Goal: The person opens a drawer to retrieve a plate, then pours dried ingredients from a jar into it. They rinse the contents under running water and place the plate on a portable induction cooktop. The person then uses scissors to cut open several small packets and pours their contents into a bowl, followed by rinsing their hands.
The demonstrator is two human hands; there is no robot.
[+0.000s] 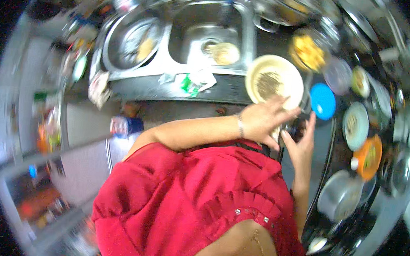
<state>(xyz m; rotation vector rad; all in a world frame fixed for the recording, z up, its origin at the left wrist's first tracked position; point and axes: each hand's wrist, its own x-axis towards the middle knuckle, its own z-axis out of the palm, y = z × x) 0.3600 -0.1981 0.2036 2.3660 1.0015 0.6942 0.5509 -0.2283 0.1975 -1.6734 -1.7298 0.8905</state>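
A cream bowl [290, 70] with a patch of brown, grainy-looking stuff [268, 85] inside stands on the dark counter [136, 86], right of the sink. My left hand [262, 120] reaches across from the left, fingers spread at the bowl's near rim; whether they touch it is unclear. Facing it, my right hand [302, 142] has thumb and fingers apart and appears to hold nothing. Between the hands is a small pale item, too blurred to name. A round blue plastic piece [322, 102], perhaps a lid or dish, lies just beyond my right fingertips.
A double steel sink [174, 54] holds a round steel basin [112, 46] on its left and a pale round dish [227, 54]. A green-and-white wrapper [194, 82] lies at the counter edge. Rightward stand yellow chunks in a bowl [308, 53], an orange plate [368, 157] and a metal pot [339, 196].
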